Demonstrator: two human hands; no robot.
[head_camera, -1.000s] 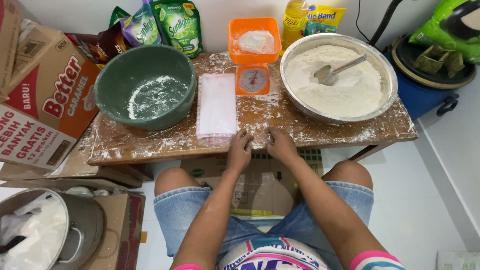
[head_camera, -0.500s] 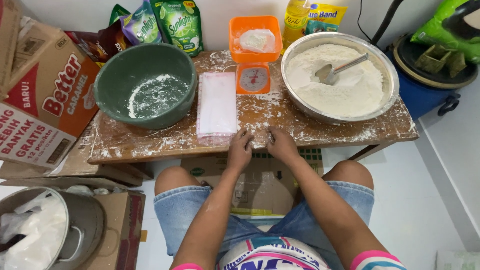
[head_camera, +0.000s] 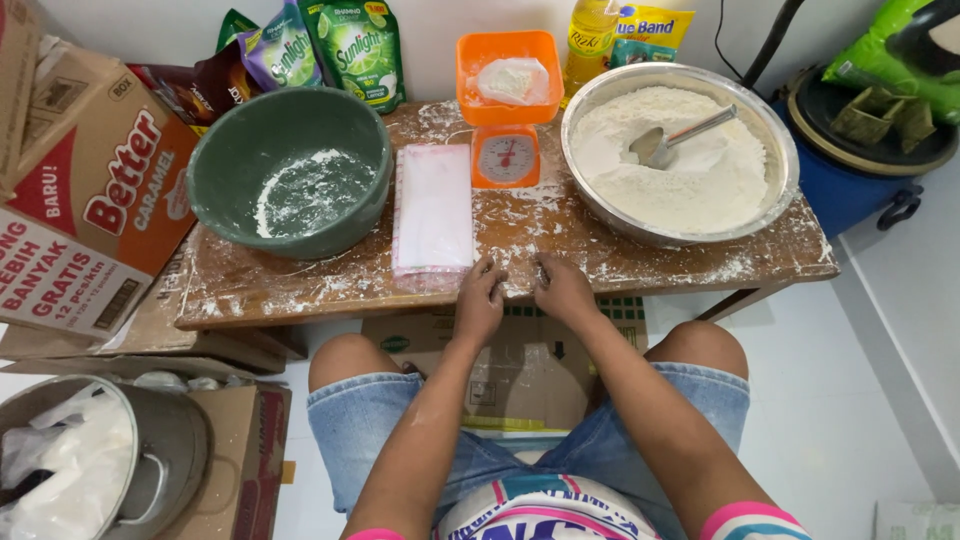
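I sit at a low wooden table (head_camera: 640, 262) dusted with flour. My left hand (head_camera: 481, 299) and my right hand (head_camera: 561, 288) rest side by side on its near edge, fingers curled onto the wood, holding nothing. Just left of my left hand lies a stack of clear plastic bags (head_camera: 433, 215). Behind my hands stands an orange kitchen scale (head_camera: 507, 155) whose tray (head_camera: 510, 75) carries a small bag of flour. A large metal bowl (head_camera: 680, 150) of flour with a metal scoop (head_camera: 660, 146) is at the right. A green bowl (head_camera: 290, 180) with flour traces is at the left.
Cardboard boxes (head_camera: 80, 210) crowd the left side, with a metal pot (head_camera: 95, 465) holding white bags below them. Pouches and a yellow oil bottle (head_camera: 590, 40) line the wall. A blue drum (head_camera: 855, 160) stands at the right. White floor tiles lie beyond my right knee.
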